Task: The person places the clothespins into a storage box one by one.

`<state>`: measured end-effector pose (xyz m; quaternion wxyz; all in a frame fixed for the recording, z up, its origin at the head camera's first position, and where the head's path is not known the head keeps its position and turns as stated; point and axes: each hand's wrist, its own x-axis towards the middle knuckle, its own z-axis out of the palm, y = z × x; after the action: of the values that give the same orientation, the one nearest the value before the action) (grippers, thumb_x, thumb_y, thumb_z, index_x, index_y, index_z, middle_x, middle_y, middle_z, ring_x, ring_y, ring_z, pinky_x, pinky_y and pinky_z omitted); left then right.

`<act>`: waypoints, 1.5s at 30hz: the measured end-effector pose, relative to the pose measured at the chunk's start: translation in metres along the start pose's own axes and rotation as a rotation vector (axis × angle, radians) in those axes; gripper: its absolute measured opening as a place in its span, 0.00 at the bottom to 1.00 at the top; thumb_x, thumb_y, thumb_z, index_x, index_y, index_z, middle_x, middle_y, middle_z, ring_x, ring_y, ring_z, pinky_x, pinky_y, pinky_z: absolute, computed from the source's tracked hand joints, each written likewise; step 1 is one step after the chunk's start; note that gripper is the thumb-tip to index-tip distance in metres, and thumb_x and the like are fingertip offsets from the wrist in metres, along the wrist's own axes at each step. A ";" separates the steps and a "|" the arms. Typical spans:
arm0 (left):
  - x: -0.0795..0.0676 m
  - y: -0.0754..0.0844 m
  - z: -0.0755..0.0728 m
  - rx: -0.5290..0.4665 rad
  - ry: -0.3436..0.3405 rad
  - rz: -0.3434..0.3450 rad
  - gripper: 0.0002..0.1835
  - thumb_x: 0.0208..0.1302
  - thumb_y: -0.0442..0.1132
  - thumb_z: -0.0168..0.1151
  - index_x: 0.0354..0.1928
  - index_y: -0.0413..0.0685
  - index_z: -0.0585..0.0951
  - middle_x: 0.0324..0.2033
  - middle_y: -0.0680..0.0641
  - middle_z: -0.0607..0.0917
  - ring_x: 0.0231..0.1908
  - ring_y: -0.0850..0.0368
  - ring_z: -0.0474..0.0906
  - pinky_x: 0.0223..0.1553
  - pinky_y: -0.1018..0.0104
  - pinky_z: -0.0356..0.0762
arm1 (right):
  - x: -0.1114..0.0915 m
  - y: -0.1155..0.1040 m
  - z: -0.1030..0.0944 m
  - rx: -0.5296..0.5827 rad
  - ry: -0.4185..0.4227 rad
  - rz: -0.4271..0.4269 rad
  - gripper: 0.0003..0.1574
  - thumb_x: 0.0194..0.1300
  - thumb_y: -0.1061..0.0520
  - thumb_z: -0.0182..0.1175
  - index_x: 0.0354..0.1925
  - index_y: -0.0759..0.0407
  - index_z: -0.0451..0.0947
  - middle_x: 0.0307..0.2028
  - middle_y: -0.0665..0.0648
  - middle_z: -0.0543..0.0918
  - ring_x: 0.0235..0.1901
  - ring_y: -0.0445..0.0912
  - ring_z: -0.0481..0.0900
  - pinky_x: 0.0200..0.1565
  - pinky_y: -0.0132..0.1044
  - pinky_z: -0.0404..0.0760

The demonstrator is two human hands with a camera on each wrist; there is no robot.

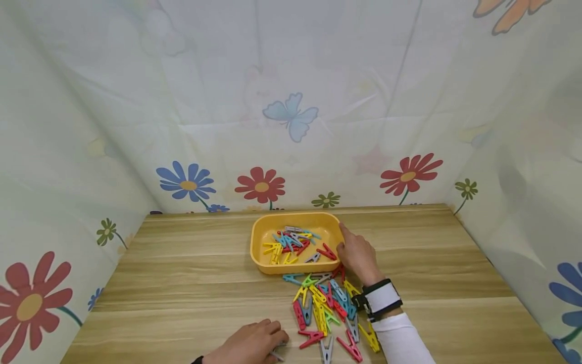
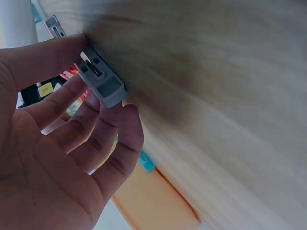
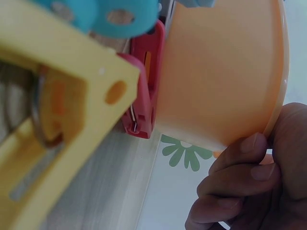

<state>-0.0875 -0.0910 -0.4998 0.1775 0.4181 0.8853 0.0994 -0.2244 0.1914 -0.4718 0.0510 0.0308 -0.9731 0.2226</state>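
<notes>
Low at the near edge, a gray clip (image 2: 104, 82) is pinched between the thumb and bent fingers of the left hand (image 1: 252, 343), over the desk (image 1: 191, 283). Its boxy body is slotted and fitted with a metal spring (image 2: 93, 68). To its right, loose clips (image 1: 320, 317) are heaped (many colors are mixed). Behind them, a yellow tray (image 1: 297, 270) holding other clips (image 1: 294, 239) is gripped at its right rim by the right hand (image 1: 359, 255), fingers curled, arm stretched forward.
</notes>
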 end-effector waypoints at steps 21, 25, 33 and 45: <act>-0.003 0.009 -0.063 0.019 0.286 0.011 0.19 0.61 0.42 0.61 0.54 0.63 0.74 0.44 0.60 0.72 0.41 0.67 0.67 0.43 0.65 0.73 | 0.002 0.001 -0.002 -0.009 -0.012 0.017 0.36 0.62 0.58 0.52 0.68 0.59 0.55 0.15 0.57 0.68 0.13 0.49 0.66 0.17 0.40 0.64; 0.006 0.002 -0.081 0.052 0.388 0.023 0.19 0.60 0.41 0.61 0.53 0.60 0.74 0.43 0.59 0.72 0.40 0.65 0.67 0.41 0.67 0.73 | 0.001 0.001 -0.003 -0.009 -0.014 0.016 0.36 0.62 0.58 0.51 0.68 0.60 0.55 0.16 0.57 0.68 0.14 0.49 0.66 0.17 0.41 0.65; 0.025 -0.007 -0.117 0.197 0.600 0.020 0.19 0.58 0.42 0.64 0.52 0.53 0.76 0.39 0.54 0.73 0.38 0.62 0.67 0.34 0.68 0.73 | 0.001 0.001 -0.002 0.001 -0.016 0.008 0.36 0.62 0.58 0.52 0.67 0.60 0.55 0.15 0.56 0.68 0.13 0.48 0.66 0.17 0.40 0.65; 0.069 -0.013 -0.152 0.183 0.627 0.020 0.19 0.61 0.41 0.61 0.55 0.50 0.74 0.41 0.52 0.73 0.40 0.62 0.68 0.38 0.70 0.73 | 0.002 -0.001 -0.002 0.000 -0.014 0.000 0.37 0.62 0.58 0.52 0.68 0.60 0.55 0.15 0.56 0.67 0.13 0.48 0.66 0.16 0.40 0.64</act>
<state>-0.1976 -0.0497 -0.3803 -0.1433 0.3902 0.8979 0.1451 -0.2258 0.1915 -0.4692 0.0440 0.0327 -0.9734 0.2224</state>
